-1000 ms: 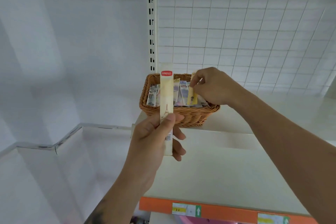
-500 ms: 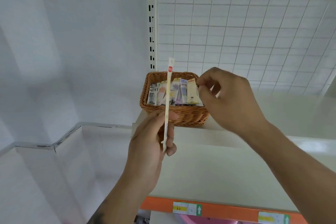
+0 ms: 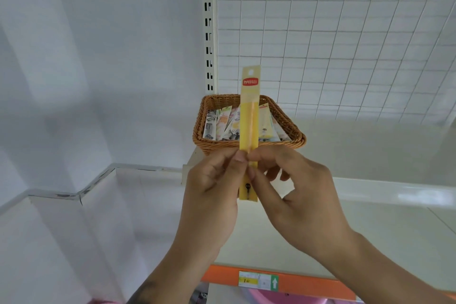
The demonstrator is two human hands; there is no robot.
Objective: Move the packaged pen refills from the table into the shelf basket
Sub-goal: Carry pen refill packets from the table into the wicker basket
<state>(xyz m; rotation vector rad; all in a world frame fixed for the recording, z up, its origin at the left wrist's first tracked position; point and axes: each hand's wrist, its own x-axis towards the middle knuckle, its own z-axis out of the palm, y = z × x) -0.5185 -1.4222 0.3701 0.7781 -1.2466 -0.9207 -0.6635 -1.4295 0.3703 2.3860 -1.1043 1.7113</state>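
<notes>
A long yellow refill packet [image 3: 249,116] with a red label stands upright in front of me, just before the basket. My left hand [image 3: 212,195] pinches its lower part from the left, and my right hand [image 3: 298,202] pinches it from the right. Behind it a brown wicker basket [image 3: 291,128] sits on the white shelf at its left end. Several packaged refills [image 3: 223,126] stand leaning inside the basket.
The white shelf [image 3: 357,229] runs to the right, with an orange price strip [image 3: 308,284] along its front edge. A slotted upright [image 3: 208,29] and a white wire grid panel [image 3: 345,39] rise behind the basket. A plain white wall lies to the left.
My right hand left the basket and came down to take hold of the packet that my left hand holds. The packet turned from edge-on to face me.
</notes>
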